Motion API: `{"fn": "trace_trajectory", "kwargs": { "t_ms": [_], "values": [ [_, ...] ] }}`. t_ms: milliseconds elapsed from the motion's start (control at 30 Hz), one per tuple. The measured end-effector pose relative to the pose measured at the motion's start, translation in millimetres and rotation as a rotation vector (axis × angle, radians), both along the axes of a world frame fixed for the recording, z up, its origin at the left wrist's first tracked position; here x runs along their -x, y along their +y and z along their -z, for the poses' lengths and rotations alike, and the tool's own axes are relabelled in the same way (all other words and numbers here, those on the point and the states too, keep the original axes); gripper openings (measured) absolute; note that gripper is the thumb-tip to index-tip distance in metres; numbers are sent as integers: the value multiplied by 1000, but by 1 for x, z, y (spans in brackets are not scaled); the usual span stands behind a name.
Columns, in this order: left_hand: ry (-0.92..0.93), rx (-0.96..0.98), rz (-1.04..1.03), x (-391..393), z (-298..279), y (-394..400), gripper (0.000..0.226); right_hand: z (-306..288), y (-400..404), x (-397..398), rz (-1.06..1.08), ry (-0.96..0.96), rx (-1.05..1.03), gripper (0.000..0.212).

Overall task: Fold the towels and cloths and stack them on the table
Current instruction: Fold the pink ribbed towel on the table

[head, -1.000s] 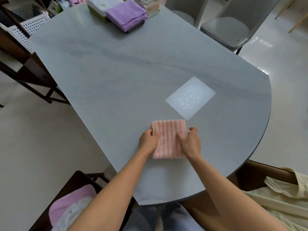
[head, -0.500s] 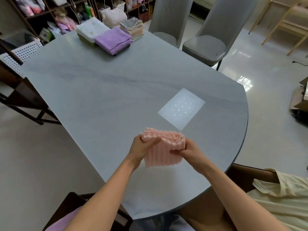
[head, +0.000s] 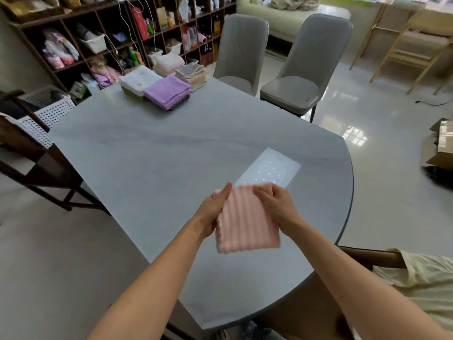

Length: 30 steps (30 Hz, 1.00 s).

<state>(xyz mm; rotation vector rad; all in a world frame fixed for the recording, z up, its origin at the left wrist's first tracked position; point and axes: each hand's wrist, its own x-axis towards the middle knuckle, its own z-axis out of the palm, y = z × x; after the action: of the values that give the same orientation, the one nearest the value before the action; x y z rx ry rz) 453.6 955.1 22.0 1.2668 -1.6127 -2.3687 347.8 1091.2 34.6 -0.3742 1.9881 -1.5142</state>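
Lifted off table (head: 152,168) now: pink cloth (head: 246,222) hangs between left hand (head: 212,212) and right hand (head: 278,204), both grips pinching upper corners

I hold the folded pink towel (head: 246,220) above the grey bench (head: 157,153), my left hand (head: 212,212) and right hand (head: 278,204) gripping its sides; folded stacks (head: 166,90) sit upper left.

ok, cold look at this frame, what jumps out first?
The folded pink ribbed towel, held up over the near end of the grey table by the left hand and the right hand, one gripping each upper corner. Next, the stacks of folded cloths at the far end, with a purple stack in front. Behind them stands a crowded shelf unit.
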Motion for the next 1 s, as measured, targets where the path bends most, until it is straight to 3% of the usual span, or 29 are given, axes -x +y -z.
{"fn": "trace_trajectory", "kwargs": {
  "t_ms": [100,200,300,433,567,700,833,1000],
  "values": [
    [-37,-116,139,4,-5,4,61,4,-2,12,130,47,-127,22],
    [-95,-53,241,10,-3,14,44,10,10,21,212,-119,-223,38],
    [-136,-25,158,30,6,21,35,15,31,19,203,-368,-215,40],
    [-162,-11,133,69,17,32,26,36,53,25,204,-456,-82,34],
    [-92,114,194,113,23,44,32,51,69,67,285,-243,-13,41],
    [23,241,218,179,29,53,68,61,81,136,222,11,-51,39],
    [78,320,233,254,44,62,65,78,87,207,223,211,-177,45],
    [-1,408,225,311,90,74,70,117,92,270,222,274,-343,50]
  ]
}}
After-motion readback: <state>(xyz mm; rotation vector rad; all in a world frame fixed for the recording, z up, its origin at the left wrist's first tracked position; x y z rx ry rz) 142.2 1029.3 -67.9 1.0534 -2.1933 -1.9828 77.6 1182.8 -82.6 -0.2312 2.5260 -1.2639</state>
